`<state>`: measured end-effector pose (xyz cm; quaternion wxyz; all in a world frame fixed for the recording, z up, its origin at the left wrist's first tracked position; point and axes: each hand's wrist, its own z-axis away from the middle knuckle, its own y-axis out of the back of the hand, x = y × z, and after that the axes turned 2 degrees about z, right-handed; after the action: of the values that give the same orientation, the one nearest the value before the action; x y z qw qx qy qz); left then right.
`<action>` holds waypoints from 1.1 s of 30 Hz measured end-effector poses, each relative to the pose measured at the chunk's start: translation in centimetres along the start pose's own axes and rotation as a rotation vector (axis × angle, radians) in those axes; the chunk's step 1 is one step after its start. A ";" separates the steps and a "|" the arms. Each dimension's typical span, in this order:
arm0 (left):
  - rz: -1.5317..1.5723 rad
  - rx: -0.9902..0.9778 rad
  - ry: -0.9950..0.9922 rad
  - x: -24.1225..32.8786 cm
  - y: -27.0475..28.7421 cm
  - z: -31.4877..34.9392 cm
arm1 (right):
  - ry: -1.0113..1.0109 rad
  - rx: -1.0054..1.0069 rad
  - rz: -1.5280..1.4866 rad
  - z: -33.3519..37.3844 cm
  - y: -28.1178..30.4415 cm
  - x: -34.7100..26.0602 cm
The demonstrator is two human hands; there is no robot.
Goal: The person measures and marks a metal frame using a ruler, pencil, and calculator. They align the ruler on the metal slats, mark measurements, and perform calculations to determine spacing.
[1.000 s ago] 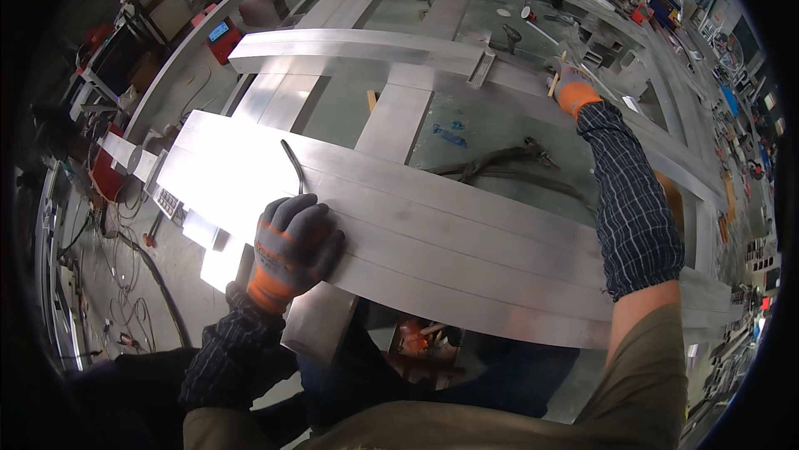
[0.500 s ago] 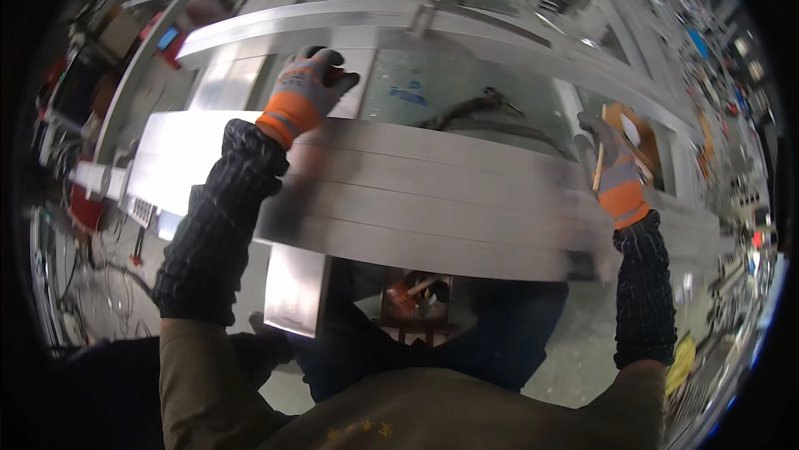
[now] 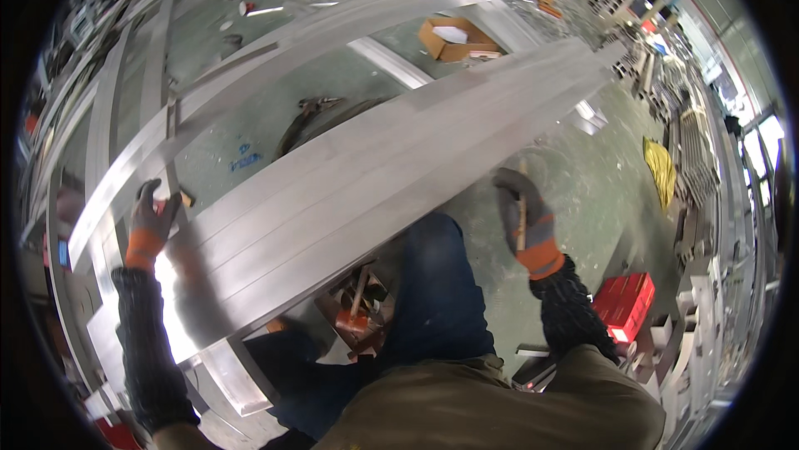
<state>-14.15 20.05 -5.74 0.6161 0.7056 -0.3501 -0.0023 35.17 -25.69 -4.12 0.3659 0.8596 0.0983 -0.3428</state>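
My left hand (image 3: 152, 221), in a grey glove with an orange cuff, is over the left end of a long flat metal panel (image 3: 349, 175) with lengthwise seams. Its fingers are curled, and a small reddish thing shows between them, too blurred to name. On the near side of the panel my right hand (image 3: 524, 221), gloved the same way, is closed around a thin tan stick (image 3: 522, 223). That hand is held in the air, apart from the panel. The panel lies slanted across the metal frame.
Beyond the panel runs a metal frame of long bars (image 3: 250, 67). An open cardboard box (image 3: 456, 40) stands behind it. By my legs is a box of tools (image 3: 358, 313). To the right are a red box (image 3: 622, 307), a yellow bag (image 3: 659, 172) and stacked metal profiles (image 3: 697, 154).
My view has swung to the right, so the panel now slants up and away. My right hand, still with the stick, has come off the panel's far side to its near side.
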 end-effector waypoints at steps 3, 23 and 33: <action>0.073 -0.122 -0.065 9.2 2.0 3.5 | -0.190 -0.028 -0.264 2.2 -2.4 -0.2; 0.034 -0.417 -0.060 10.2 0.5 3.9 | -0.876 0.120 -0.814 4.7 -6.2 0.2; -0.057 -0.425 0.001 15.4 -0.5 3.6 | -0.991 0.233 -1.125 1.1 -9.1 1.1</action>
<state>-3.88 9.31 -0.46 0.7508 0.5694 -0.3214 -0.0934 31.59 -20.04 -10.48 0.0440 0.4585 0.3092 -0.8320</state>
